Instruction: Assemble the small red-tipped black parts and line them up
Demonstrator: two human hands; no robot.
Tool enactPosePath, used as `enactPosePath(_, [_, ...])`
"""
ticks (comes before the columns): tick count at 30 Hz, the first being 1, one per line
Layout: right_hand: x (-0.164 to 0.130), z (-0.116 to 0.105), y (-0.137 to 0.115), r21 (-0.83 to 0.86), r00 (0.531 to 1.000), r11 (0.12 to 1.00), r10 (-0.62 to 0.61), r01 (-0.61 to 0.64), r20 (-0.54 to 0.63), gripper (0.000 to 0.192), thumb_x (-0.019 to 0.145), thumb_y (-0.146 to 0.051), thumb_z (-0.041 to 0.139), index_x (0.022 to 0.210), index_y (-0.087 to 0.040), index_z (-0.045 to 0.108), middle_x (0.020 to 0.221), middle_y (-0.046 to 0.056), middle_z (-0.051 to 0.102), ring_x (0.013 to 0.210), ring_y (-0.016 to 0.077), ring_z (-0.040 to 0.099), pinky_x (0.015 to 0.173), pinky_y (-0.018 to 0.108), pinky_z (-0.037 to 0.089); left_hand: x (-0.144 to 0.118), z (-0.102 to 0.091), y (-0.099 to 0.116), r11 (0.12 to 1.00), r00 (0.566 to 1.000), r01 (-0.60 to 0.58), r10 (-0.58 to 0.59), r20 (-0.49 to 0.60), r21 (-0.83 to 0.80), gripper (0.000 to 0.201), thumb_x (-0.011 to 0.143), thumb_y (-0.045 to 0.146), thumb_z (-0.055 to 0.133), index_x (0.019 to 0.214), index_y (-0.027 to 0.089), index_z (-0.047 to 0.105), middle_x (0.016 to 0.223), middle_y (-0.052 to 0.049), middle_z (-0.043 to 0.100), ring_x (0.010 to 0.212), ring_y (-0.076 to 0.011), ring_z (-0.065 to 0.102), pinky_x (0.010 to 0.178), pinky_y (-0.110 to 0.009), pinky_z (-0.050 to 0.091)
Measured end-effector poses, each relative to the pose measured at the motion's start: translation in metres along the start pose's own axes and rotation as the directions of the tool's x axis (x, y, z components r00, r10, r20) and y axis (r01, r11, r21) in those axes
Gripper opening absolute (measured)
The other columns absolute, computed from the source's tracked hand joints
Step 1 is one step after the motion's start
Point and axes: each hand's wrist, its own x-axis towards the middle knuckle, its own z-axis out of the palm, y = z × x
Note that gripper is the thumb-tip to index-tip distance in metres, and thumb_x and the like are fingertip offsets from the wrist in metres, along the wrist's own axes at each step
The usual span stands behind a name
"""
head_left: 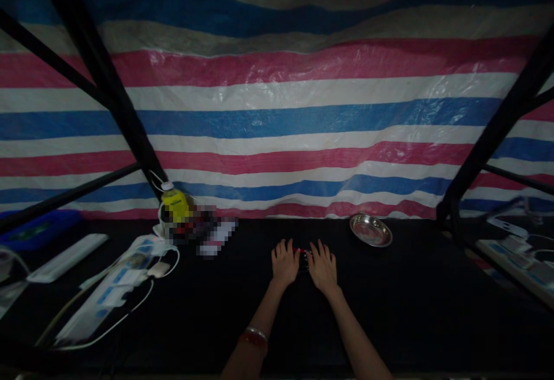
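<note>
On the black tabletop [311, 322], my left hand [284, 264] lies palm down with its fingers stretched forward and apart. My right hand [322, 267] rests the same way a short distance to its right. Between the two hands is a small red item [299, 250] with dark and shiny bits beside it, too dim and partly covered to name. The fingers of both hands are close to it; whether they touch it I cannot tell. A shallow round metal dish [371, 231] sits farther back on the right.
White power strips [108, 296] with cables lie on the left. Behind them stand a yellow bottle [176, 204] and a blue tray [43, 227]. Black frame posts [116, 103] rise at both sides before a striped plastic sheet [303, 120]. More cables and devices [515, 247] are at far right.
</note>
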Motion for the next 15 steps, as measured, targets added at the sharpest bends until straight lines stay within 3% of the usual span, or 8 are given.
enactPosePath(8, [0.012,0.004,-0.007,0.002,1.000,1.000,0.013,-0.013,0.007,0.047,0.091,-0.038,0.031,0.130,-0.019,0.047,0.140,0.015,0.039,0.127,0.0303,0.034,0.098,0.046,0.026,0.011,0.000,-0.008,1.000,1.000,0.004,-0.004,-0.024,0.018,0.041,0.089,0.036,0.037,0.121,0.016,0.050,0.130,-0.017,0.047,0.120,-0.0312,0.041,0.098,-0.048,0.031])
enactPosePath(15, [0.011,0.002,-0.005,0.069,1.000,0.997,0.027,-0.026,-0.013,0.050,0.091,-0.042,0.027,0.130,-0.017,0.047,0.138,0.015,0.042,0.127,0.0287,0.034,0.099,0.044,0.026,0.010,-0.002,-0.013,0.987,0.992,0.059,-0.074,-0.103,-0.147,0.039,0.091,0.037,0.032,0.114,0.015,0.055,0.122,-0.015,0.051,0.116,-0.0266,0.044,0.096,-0.042,0.036])
